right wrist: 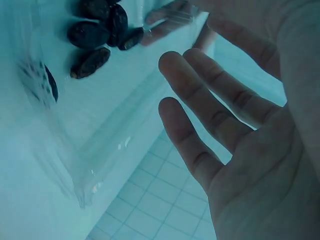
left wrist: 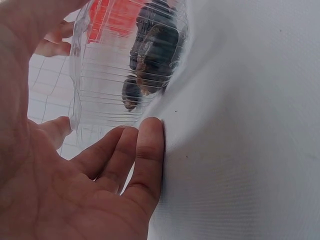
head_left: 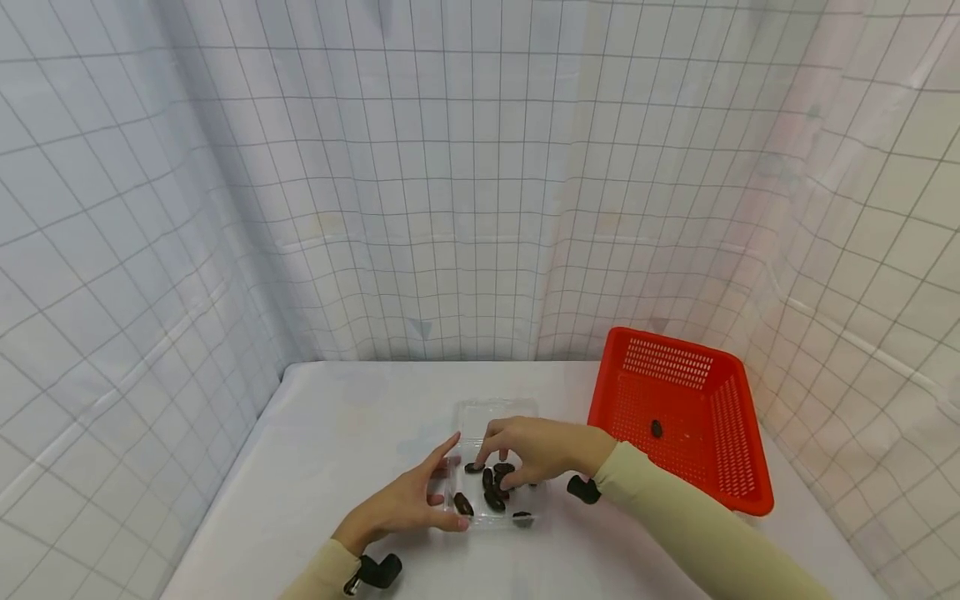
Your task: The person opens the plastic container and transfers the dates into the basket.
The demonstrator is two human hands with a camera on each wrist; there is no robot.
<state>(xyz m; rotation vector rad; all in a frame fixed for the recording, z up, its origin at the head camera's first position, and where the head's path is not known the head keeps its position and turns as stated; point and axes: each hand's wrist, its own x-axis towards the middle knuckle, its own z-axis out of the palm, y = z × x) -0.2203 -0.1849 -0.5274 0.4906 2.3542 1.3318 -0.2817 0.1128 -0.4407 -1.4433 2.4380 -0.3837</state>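
Note:
A clear plastic clamshell box (head_left: 498, 525) lies with its lid (head_left: 497, 410) folded back. Several dark, wrinkled, date-like fruits (head_left: 463, 504) sit in its tray. My left hand (head_left: 408, 502) spans the tray's left side, thumb by the front corner and index finger towards the back. In the left wrist view, its extended fingers (left wrist: 150, 145) rest by the box wall. Over the tray reaches my right hand (head_left: 536, 448), index fingertip at one fruit (head_left: 474, 468), thumb above others. The right wrist view shows its fingers (right wrist: 187, 85) loosely extended, with nothing visible in them.
A red perforated basket (head_left: 750, 450) stands to the right, with one dark fruit (head_left: 657, 428) inside. All sits on a white-covered table (head_left: 330, 433). White grid-patterned curtains (head_left: 480, 208) enclose the table at the back and both sides.

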